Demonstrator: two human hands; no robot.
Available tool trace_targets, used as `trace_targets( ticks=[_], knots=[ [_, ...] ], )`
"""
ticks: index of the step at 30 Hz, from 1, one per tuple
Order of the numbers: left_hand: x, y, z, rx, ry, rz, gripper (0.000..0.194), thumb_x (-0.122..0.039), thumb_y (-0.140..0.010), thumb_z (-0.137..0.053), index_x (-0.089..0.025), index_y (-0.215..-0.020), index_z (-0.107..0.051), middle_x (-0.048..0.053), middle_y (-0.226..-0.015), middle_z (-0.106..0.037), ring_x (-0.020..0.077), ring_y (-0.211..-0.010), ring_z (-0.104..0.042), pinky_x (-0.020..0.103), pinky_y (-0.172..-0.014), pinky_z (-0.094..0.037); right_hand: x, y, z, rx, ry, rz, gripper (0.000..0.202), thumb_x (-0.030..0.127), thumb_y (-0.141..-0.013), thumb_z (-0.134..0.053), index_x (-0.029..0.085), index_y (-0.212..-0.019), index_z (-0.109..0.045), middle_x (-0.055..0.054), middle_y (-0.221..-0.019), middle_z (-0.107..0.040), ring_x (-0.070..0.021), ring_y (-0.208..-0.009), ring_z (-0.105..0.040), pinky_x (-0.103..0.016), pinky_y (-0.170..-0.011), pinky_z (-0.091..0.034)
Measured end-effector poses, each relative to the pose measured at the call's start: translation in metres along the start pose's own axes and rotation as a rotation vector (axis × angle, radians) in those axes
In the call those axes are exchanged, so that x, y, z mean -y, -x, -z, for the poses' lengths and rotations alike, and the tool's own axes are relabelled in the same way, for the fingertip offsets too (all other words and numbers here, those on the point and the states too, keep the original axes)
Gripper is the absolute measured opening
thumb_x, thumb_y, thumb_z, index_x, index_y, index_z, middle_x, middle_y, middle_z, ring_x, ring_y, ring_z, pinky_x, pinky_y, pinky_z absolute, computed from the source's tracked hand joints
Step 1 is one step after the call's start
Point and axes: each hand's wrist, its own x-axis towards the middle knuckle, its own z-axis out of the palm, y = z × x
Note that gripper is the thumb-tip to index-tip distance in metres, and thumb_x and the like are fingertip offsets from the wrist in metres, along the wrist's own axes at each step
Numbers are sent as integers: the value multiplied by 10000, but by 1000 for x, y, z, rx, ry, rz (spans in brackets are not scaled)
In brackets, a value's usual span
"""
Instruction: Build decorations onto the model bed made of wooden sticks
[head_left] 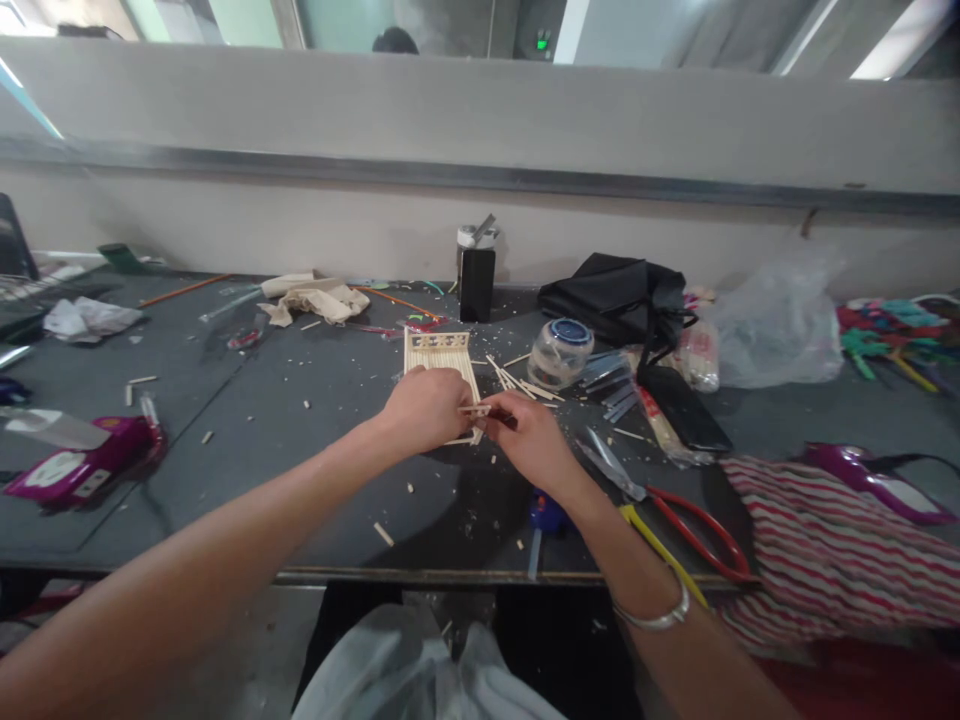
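One small wooden piece [474, 409] is pinched by left hand [429, 405] and right hand [529, 435]; a slatted panel [441, 358] lies under the left, a jar [559, 358] beyond the right.

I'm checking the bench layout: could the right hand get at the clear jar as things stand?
Probably yes: the clear jar stands just beyond the right hand, with only loose sticks between, though that hand is busy.

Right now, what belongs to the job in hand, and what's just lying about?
Likely in the job:
small pale wooden piece, held
pale slatted wooden panel

Apparently lying about:
clear round jar
black fabric bag
red-striped cloth
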Motion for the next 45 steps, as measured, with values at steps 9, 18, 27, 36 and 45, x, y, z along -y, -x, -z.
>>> trace_targets(
  ticks=[9, 18, 27, 36, 45],
  knots=[
    [-2, -1, 2, 31, 46, 53, 240, -277, -795, -535, -171, -809, -750, 88, -836, -713, 220, -823, -637, 304, -715, -443, -2, 2, 2, 0, -4, -2, 68, 163, -779, -667, 193, -837, -686, -8, -763, -636, -145, -701, -589, -247, -636, -441],
    [-1, -1, -3, 4, 6, 28, 253, -295, -815, -522, -161, -829, -737, 97, -863, -716, 231, -849, -641, 320, -740, -450, 0, 0, 1, 8, 9, 15, 87, 118, -794, -617, 192, -792, -663, 7, -699, -603, -142, -666, -558, -249, -619, -407],
    [-1, 0, -3, -2, -35, -1, 268, -285, -822, -502, -157, -832, -738, 99, -880, -721, 230, -857, -645, 311, -740, -444, 0, -1, 2, 24, 21, 44, 96, 94, -786, -632, 187, -772, -652, 0, -728, -587, -151, -700, -556, -263, -661, -407],
    [-2, -1, 0, 20, -24, 18, 269, -314, -822, -518, -174, -837, -747, 90, -888, -727, 221, -858, -641, 303, -748, -436, -2, -3, 4, 36, 7, 39, 147, 48, -743, -639, 195, -748, -648, 16, -710, -581, -145, -696, -558, -258, -651, -415],
    [-2, -1, -1, 15, -8, 40, 281, -320, -817, -512, -167, -828, -748, 106, -872, -725, 249, -855, -645, 332, -742, -444, -2, 0, 4, 22, -7, 26, 98, 115, -780, -642, 188, -826, -688, -16, -763, -634, -157, -729, -590, -268, -664, -442]
  ],
)
